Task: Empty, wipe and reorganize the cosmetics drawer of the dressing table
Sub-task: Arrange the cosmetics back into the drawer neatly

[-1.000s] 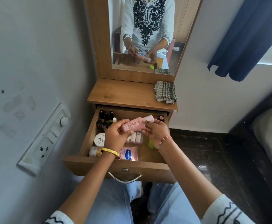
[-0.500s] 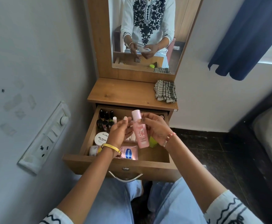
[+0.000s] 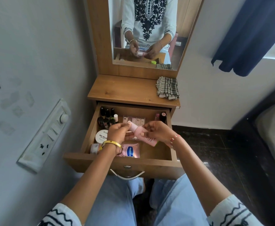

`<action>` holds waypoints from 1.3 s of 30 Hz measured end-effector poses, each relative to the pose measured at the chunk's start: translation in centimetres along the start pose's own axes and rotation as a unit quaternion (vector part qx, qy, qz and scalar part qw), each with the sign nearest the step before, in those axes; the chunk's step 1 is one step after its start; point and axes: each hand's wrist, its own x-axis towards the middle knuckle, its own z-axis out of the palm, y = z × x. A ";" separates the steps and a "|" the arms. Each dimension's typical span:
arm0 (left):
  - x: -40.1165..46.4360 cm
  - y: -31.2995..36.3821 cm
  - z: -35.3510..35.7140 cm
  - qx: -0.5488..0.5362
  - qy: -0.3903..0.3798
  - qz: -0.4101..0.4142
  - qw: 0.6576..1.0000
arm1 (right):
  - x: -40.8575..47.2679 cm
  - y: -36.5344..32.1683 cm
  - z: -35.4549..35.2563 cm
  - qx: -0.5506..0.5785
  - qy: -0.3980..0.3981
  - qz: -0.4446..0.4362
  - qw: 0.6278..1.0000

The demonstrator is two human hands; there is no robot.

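The wooden drawer (image 3: 156,165) of the dressing table stands pulled out below me. Above it I hold a pink bottle (image 3: 141,134), tilted with its cap up-left. My left hand (image 3: 118,132) pinches the cap end, and my right hand (image 3: 158,130) grips the body. Inside the drawer are several dark nail polish bottles (image 3: 106,117) at the back left, a white round tub (image 3: 101,136), a pink Vaseline pack (image 3: 131,150), a row of pale sachets (image 3: 134,120) and two small bottles (image 3: 160,116) at the back right. A green thing under my right hand is mostly hidden.
A checked cloth (image 3: 167,88) lies folded on the right of the tabletop (image 3: 122,91). The mirror (image 3: 148,30) behind reflects my hands. A switchboard (image 3: 45,136) is on the left wall. A dark curtain (image 3: 251,35) and a bed edge (image 3: 274,128) are at the right.
The pink bottle went from lying sideways to upright, and now tilts with its cap toward my left hand. My left fingers have closed on the cap.
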 end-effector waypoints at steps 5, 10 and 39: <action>0.5 -1.1 -0.4 0.332 -0.042 0.043 0.941 | -0.1 1.3 0.3 -0.244 -0.062 0.010 0.968; 0.6 -1.8 -0.4 0.413 -0.100 0.034 0.905 | -0.2 2.9 2.3 -0.376 -0.106 0.019 0.920; 4.7 -2.7 0.5 0.645 -0.140 0.184 0.728 | -0.6 2.6 1.1 -0.259 0.241 0.008 0.935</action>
